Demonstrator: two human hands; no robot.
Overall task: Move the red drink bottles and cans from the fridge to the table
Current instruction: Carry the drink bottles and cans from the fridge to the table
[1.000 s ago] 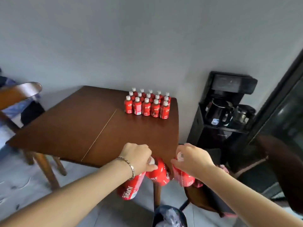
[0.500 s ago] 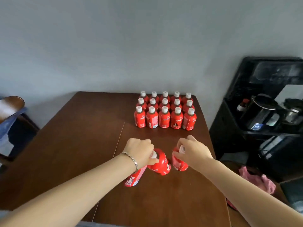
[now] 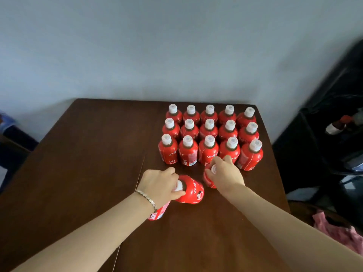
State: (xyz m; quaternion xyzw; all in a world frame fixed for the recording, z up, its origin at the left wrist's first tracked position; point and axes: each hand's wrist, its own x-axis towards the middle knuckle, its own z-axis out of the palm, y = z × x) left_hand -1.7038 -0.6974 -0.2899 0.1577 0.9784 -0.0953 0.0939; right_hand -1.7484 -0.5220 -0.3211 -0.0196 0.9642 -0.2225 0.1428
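Observation:
Several red bottles with white caps (image 3: 208, 134) stand in three rows at the far right of the dark wooden table (image 3: 78, 163). My left hand (image 3: 160, 185) grips two red bottles by their necks: one red bottle (image 3: 191, 192) tilts to the right of the hand, another with a "JUICE" label (image 3: 158, 213) hangs under my wrist. My right hand (image 3: 225, 174) is closed over the cap of a third red bottle (image 3: 208, 178), just in front of the nearest row. All three are held above the table.
A grey wall rises behind the table. A black stand with appliances (image 3: 334, 134) sits close on the right, with a pink cloth (image 3: 337, 230) lower down. A seam (image 3: 140, 169) runs across the tabletop beside my left hand.
I have come closer to the table and both hands with their bottles have moved forward over it, towards the standing rows. The right hand now sits right before the front row.

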